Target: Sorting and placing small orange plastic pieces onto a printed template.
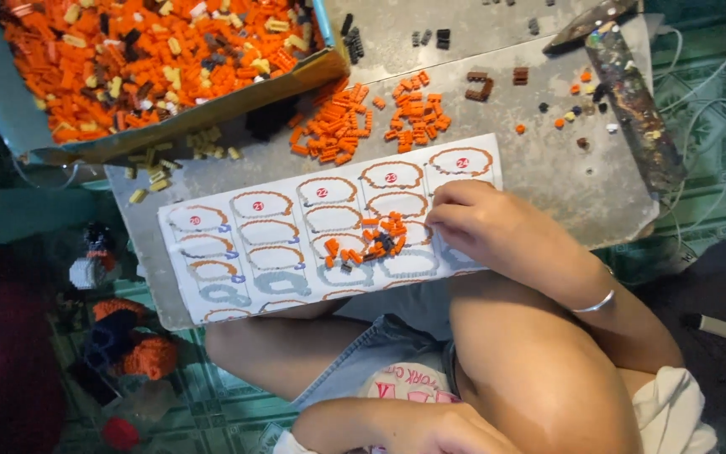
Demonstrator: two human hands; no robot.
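So the right hand (476,223) sits on the instruction sheet (254,252), fingers curled down and tips pressed together, maybe pinching a brick, but I can't tell. The little heap of orange bricks (371,240) lies just to its left on the sheet, nearly touching the fingertips. That hand is way nearer. The left hand (405,429) is down at the bottom edge by the lap, partly cut off, so its grip is anyone's guess. The sheet's long axis runs left-right across the table (548,160).

A pile of small bricks (369,238) lies on the instruction sheet (279,244), with the brick-filled box (161,59) behind it.
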